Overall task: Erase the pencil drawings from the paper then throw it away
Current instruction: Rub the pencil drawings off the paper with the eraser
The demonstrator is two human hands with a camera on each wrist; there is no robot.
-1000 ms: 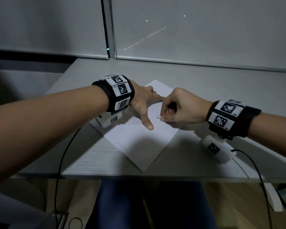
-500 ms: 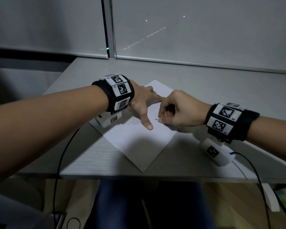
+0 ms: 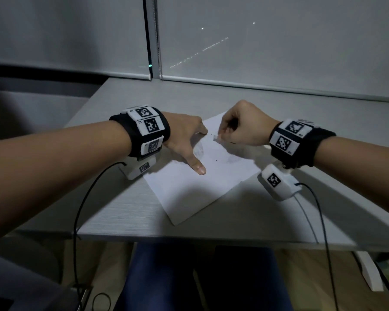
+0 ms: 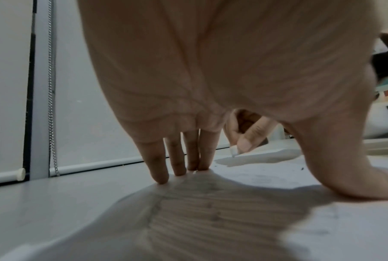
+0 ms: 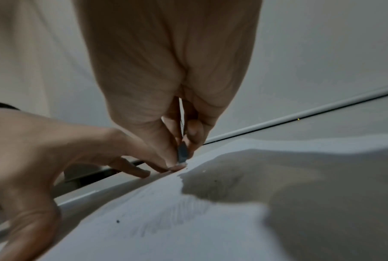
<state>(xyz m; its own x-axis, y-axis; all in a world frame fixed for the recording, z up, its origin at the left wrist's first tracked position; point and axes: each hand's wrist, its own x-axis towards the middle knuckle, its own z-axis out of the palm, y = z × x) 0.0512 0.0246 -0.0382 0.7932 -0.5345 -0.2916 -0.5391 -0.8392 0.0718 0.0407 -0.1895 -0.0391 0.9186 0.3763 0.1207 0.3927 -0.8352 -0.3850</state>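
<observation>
A white sheet of paper (image 3: 189, 189) lies at an angle on the grey table (image 3: 126, 212), with faint pencil shading (image 5: 177, 217) and dark eraser crumbs on it. My left hand (image 3: 184, 140) presses the sheet flat with straight spread fingers (image 4: 159, 169) and thumb (image 3: 198, 167). My right hand (image 3: 243, 126) pinches a small white eraser (image 3: 216, 137) between thumb and fingers, its tip down near the paper's far part. The left wrist view shows the eraser (image 4: 233, 151) just above the sheet (image 4: 255, 229). The right wrist view shows the eraser (image 5: 182, 155) beside the left fingertips.
Closed roller blinds (image 3: 279, 41) with a bead chain (image 4: 52, 88) stand behind the table's far edge. Cables (image 3: 76, 212) hang from both wrist cameras over the near table edge. My legs in dark trousers (image 3: 166, 283) are below.
My right hand has moved away from me, up the paper toward its far corner, taking the eraser with it. The left hand has stayed pressed on the sheet.
</observation>
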